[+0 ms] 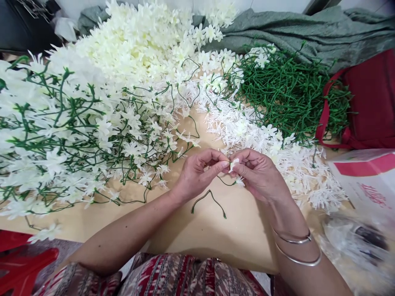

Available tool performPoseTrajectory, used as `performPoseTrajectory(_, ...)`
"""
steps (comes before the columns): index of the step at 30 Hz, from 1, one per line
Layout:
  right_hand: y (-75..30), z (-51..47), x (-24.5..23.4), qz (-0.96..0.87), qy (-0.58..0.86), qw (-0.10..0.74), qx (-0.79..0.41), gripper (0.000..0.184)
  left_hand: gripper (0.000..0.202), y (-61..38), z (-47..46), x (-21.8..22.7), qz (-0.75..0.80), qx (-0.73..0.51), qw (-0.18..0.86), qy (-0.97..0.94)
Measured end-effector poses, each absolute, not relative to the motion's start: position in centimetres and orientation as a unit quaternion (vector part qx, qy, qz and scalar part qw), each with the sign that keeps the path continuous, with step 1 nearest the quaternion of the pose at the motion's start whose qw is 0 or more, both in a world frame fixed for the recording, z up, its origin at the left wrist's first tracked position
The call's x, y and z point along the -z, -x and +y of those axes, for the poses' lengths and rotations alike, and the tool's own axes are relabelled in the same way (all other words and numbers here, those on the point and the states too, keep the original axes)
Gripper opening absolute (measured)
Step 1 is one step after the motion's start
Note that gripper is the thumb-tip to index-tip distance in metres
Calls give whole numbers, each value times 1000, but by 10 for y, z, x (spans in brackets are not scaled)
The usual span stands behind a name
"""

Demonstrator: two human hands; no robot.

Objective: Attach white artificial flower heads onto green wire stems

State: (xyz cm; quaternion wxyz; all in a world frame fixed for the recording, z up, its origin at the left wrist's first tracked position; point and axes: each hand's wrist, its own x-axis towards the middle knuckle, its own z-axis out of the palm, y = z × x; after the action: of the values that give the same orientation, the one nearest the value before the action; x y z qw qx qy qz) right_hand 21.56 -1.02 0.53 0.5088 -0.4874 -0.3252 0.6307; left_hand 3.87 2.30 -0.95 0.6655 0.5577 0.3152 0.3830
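Note:
My left hand (199, 172) is pinched on a thin green wire stem (210, 199) whose forked ends hang below toward the tabletop. My right hand (257, 172) is pinched on a small white flower (233, 163) and meets the left hand's fingertips at the stem's top. Another small white bloom (239, 181) sits on the stem just under my right fingers. Both hands hover over the tan table (216, 234), near its front edge. Two silver bangles (296, 246) ring my right wrist.
Finished white-flowered green stems (77, 135) pile at the left. Loose white flowers (145, 45) heap at the back and spiky white pieces (256, 135) at centre right. Bare green stems (286, 94) lie beside a red bag (367, 102). Plastic bags (364, 205) sit at right.

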Motion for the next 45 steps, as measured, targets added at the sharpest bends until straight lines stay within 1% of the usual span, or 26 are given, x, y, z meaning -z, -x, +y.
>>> performPoseTrajectory(4,-216,-10,-6,-328,487,506,-632,36,39,-39,25,11,321,-377,671,-552)
performPoseTrajectory(8,-217,-11,-4,-332,489,509,-626,37,36,-40,27,12,299,-384,689,-536)
performPoseTrajectory(13,-216,-13,-3,-323,479,526,-624,35,32,-41,26,9,286,-391,712,-508)
performPoseTrajectory(18,-217,-13,-3,-337,482,519,-621,37,34,-40,25,11,297,-394,690,-530)
performPoseTrajectory(26,-221,-14,-11,-307,483,486,-660,36,30,-39,25,8,299,-395,658,-568)
performPoseTrajectory(30,-224,-14,-15,-306,489,465,-671,40,25,-38,25,3,306,-391,621,-607)
performPoseTrajectory(37,-226,-15,-13,-323,479,452,-680,35,18,-36,27,3,310,-380,590,-641)
performPoseTrajectory(45,-226,-12,-14,-295,484,447,-692,38,28,-37,23,2,307,-346,635,-619)
